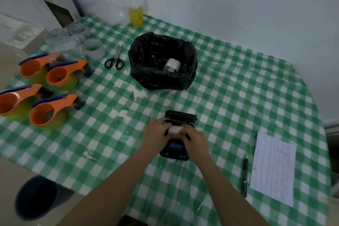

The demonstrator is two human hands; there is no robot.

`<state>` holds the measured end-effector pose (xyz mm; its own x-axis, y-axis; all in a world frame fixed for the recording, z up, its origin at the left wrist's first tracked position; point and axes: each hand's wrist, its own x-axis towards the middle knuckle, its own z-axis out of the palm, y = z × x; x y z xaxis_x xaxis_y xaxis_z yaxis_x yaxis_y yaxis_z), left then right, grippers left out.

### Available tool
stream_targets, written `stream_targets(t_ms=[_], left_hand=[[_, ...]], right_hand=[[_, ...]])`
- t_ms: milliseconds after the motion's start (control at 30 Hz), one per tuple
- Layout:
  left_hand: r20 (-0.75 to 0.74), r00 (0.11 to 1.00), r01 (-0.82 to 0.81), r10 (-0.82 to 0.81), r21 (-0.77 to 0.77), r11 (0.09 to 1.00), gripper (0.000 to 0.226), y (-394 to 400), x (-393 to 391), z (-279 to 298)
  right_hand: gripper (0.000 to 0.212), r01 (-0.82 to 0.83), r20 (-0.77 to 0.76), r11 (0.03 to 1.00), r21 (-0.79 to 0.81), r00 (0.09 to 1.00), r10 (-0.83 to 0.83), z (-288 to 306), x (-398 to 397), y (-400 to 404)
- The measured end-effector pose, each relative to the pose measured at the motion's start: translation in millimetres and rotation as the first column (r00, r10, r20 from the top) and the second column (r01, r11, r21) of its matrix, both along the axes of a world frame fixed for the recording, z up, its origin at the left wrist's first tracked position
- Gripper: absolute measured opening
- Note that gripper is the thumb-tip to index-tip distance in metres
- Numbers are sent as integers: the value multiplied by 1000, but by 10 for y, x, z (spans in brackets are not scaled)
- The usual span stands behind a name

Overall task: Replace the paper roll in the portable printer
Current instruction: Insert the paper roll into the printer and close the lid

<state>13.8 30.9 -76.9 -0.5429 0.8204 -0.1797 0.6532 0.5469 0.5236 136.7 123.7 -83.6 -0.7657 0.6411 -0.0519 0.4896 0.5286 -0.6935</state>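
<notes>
A black portable printer (175, 149) lies on the green checked tablecloth with its lid (180, 115) flipped open at the far end. A white paper roll (174, 129) sits in the open bay. My left hand (156, 132) grips the roll's left end and my right hand (195, 138) grips its right end, both resting over the printer's body. Another white paper roll (172, 64) lies inside a bin lined with a black bag (161, 79) farther back.
Scissors (114, 58) lie left of the bin. Several orange tape dispensers (45, 95) and tape rolls (93, 47) fill the left side. A pen (245, 176) and a printed sheet (273, 167) lie at the right. A yellow bottle (136, 15) stands by the wall.
</notes>
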Motion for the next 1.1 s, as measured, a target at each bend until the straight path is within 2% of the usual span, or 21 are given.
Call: stream_targets(t_ms=[133,267,400,600,700,800,867,1000,1100], left_hand=[[-133,990,51,-56,-42,998,26,33,-20,-6],[-194,975,88,-105,-93,992,29,17,-49,-73],[-124,988,92,-97,-44,995,31,-26,-53,-56],[-9,998,-63,67,221,973,21,-37,-122,154],[37,999,-11,4,197,980,35,97,-212,249],[53,996,70,-78,136,988,36,204,-268,251],[50,994,86,-93,128,988,31,222,-273,242],[66,994,74,-85,150,986,24,152,-240,226],[80,991,98,-109,135,986,24,45,-183,184]], right_hand=[[9,-17,104,988,154,995,1,-69,-32,26],[10,-52,129,970,238,991,21,-120,-14,24],[27,-98,140,943,319,989,55,-129,13,32],[25,-65,57,913,404,997,46,-169,68,15],[12,-61,39,907,417,998,49,-169,100,1],[3,-71,23,907,416,997,68,-166,154,-22],[5,-69,9,912,404,997,71,-164,183,-28],[23,-59,4,901,431,998,64,-152,206,-64],[22,-59,36,885,462,998,47,-164,234,-110]])
